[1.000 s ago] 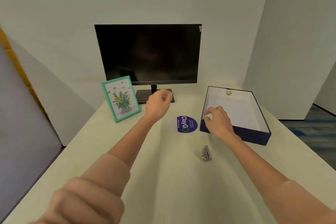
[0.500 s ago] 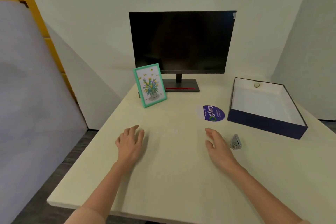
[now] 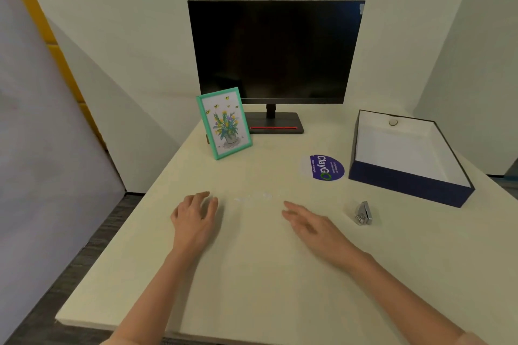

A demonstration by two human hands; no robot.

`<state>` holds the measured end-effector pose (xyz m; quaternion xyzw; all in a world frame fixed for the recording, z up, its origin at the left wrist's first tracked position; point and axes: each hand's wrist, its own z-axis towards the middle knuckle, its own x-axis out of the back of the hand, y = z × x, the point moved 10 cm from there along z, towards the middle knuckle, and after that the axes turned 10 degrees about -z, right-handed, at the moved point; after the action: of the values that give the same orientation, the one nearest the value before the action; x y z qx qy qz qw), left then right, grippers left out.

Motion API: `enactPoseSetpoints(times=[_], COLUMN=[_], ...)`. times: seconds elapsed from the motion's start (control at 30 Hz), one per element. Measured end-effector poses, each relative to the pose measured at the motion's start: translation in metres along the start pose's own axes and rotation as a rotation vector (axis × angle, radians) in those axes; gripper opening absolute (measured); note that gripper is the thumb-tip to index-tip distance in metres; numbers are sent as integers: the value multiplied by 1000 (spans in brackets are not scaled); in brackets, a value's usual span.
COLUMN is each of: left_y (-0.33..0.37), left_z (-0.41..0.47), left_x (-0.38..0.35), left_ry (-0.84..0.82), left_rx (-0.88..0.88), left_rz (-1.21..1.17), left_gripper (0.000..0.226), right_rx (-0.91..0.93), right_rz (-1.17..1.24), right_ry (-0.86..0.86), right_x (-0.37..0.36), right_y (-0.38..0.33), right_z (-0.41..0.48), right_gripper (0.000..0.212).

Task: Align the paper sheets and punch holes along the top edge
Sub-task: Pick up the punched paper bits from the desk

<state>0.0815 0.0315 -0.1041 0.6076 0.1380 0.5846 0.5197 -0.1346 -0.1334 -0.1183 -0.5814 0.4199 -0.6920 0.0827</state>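
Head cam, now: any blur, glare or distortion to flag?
Head view: right hand slightly motion-blurred, left hand sharper; soft even light, faint shadows beside the hands; monitor dark, no strong glare; wide-angle stretch toward the corners.

One camera sits on the person's head. It looks forward and down at the pale cream table (image 3: 252,274). The table's near edge lies close, at the bottom of the view. The left hand (image 3: 194,218) and the right hand (image 3: 314,224) show in the middle. The black flat monitor (image 3: 276,50) stands farther back by the wall (image 3: 126,22), facing the camera.
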Motion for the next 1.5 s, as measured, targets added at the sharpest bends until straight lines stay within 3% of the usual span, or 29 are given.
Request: enactPoseSetpoints(times=[0.1,0.33,0.43,0.5,0.6,0.83,0.9,0.97,1.07,1.17,1.33,1.43,1.5], left_y=[0,10,23,35,47,68,73,77,68,51,32,37,46], left_z=[0,-1,2,4,1,-38,-59,-73,-70,-57,-56,-57,-60], left_x=[0,-13,-37,-58,-86,-116,-114,-104,-67,-32,-18,-21,-28], left_ry=[-6,-127,-295,-411,-538,-690,-753,-800,-679,-470,-359,-327,-324], left_rx=[-4,-84,-159,-198,-201,-345,-382,-312,-63,18,65,7,-77], left_rz=[4,130,173,221,318,404,344,140,-297,-495,-529,-422,-296], left_gripper=[33,39,50,56,65,64,58,51,44,43,41,33,28], right_rx=[-49,22,107,150,93,51,38,22,20,51,133,115,41], right_rz=[96,-300,-235,-59,182,112,116,115,86,-72,-259,1,179], right_ry=[186,-68,-120,-136,-14,146,154,136,75,-2,-72,-39,104], right_x=[27,-14,-30,-31,-4,31,33,30,15,-6,-32,-28,-6], right_y=[9,-7,-24,-32,-24,9,8,2,-11,-27,-43,-35,-22], right_z=[20,61,36,14,-6,-4,2,9,15,20,-2,-21,-28], right_gripper=[42,49,47,44,45,48,48,48,46,44,45,45,43])
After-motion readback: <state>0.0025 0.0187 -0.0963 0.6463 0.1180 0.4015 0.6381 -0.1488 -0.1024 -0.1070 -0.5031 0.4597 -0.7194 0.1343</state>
